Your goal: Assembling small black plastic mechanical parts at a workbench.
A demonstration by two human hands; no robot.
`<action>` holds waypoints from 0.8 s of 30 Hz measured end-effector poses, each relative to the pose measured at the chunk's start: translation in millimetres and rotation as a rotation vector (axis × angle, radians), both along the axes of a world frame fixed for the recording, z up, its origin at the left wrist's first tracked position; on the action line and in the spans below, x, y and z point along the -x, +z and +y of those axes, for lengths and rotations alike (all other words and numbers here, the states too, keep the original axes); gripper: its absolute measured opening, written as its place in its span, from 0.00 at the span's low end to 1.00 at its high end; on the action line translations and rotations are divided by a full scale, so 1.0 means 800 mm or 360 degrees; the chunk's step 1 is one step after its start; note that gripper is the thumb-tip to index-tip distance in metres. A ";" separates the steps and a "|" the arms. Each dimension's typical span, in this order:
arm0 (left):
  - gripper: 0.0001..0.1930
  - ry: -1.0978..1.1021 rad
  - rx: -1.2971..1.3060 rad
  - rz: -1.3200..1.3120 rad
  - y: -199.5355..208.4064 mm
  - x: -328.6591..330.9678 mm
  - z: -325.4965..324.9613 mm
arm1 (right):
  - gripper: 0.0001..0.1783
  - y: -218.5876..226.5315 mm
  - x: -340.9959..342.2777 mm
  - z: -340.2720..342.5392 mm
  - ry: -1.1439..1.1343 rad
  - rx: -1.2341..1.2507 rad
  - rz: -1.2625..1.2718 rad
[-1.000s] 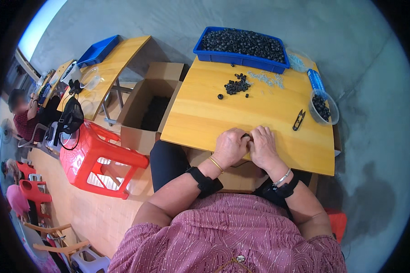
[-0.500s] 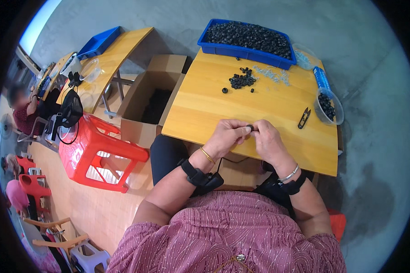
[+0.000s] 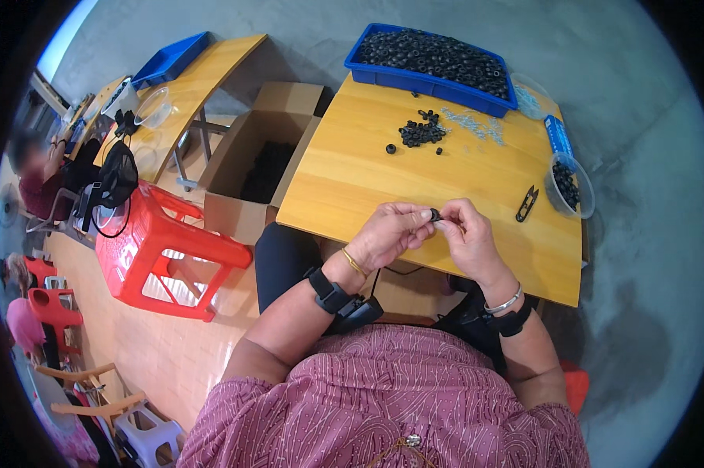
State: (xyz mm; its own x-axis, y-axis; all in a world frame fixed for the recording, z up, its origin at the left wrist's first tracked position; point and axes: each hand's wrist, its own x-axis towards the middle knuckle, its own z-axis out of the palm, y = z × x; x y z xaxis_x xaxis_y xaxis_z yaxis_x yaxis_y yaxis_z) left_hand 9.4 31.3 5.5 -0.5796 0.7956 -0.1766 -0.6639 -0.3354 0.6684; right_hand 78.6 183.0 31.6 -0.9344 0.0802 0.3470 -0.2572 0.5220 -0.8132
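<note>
Over the near edge of the yellow wooden table, my left hand (image 3: 399, 236) pinches a small black ring-shaped part (image 3: 435, 214) between thumb and fingertips. Against that part, from the right, come the bent fingers of my right hand (image 3: 474, 240), thumb and forefinger drawn together. Whatever lies between those right fingertips is too small to tell. Farther up the table lies a loose pile of similar black parts (image 3: 422, 131), with small pale clear bits (image 3: 477, 125) scattered beside it. Black thread snips (image 3: 527, 203) rest to the right of my hands.
A blue tray (image 3: 422, 87) heaped with black parts stands at the table's far edge. On the right are a clear tub (image 3: 586, 199) of black parts and a blue box (image 3: 556, 136). An open carton (image 3: 235, 214) and a red stool (image 3: 141, 253) stand left; a person sits beyond.
My right hand has shifted slightly right and its fingers have opened a little around the black part, which shows more now. The whole view has tilted slightly.
</note>
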 end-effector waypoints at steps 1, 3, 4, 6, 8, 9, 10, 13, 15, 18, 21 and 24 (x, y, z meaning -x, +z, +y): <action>0.08 0.0007 0.0043 -0.0024 0.002 -0.001 0.000 | 0.06 -0.002 0.000 0.001 0.0005 -0.0002 -0.0003; 0.09 0.0029 0.0078 -0.0049 0.003 -0.001 -0.002 | 0.05 -0.006 0.000 0.001 0.0040 0.0144 0.0010; 0.08 0.0016 0.0034 -0.0061 0.000 -0.001 -0.002 | 0.05 -0.006 0.000 0.001 0.0050 0.0139 0.0008; 0.08 0.0014 -0.0015 -0.0077 -0.001 -0.001 -0.003 | 0.05 -0.006 0.000 0.001 0.0068 0.0148 -0.0009; 0.08 0.0017 -0.0035 -0.0093 0.001 -0.002 -0.002 | 0.05 -0.011 0.002 0.004 0.0094 0.0199 -0.0034; 0.08 0.0025 -0.0040 -0.0096 0.001 -0.002 -0.002 | 0.05 -0.012 0.003 0.006 0.0110 0.0256 -0.0056; 0.08 0.0015 -0.0038 -0.0115 0.001 -0.001 -0.002 | 0.05 -0.012 0.003 0.006 0.0117 0.0251 -0.0060; 0.09 0.0017 -0.0054 -0.0139 0.001 -0.001 -0.004 | 0.04 -0.012 0.004 0.002 0.0106 0.0262 -0.0102; 0.09 0.0026 -0.0064 -0.0144 0.001 -0.001 -0.003 | 0.05 -0.014 0.005 0.001 0.0113 0.0319 -0.0103; 0.09 0.0033 -0.0080 -0.0153 0.003 0.000 -0.003 | 0.05 -0.017 0.006 0.001 0.0107 0.0335 -0.0115; 0.09 0.0023 -0.0074 -0.0144 0.003 0.000 -0.002 | 0.05 -0.015 0.007 0.003 0.0152 0.0474 -0.0212; 0.09 0.0004 -0.0091 -0.0110 0.000 0.002 -0.002 | 0.05 -0.019 0.010 0.008 0.0153 0.0513 -0.0245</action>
State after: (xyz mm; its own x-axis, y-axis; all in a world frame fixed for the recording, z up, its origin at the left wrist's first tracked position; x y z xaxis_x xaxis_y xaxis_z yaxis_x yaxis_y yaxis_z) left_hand 8.2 29.8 5.8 -0.5696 0.8041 -0.1703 -0.7069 -0.3735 0.6007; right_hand 70.8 189.4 16.2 -0.9823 0.0717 0.1728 -0.1542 0.2123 -0.9649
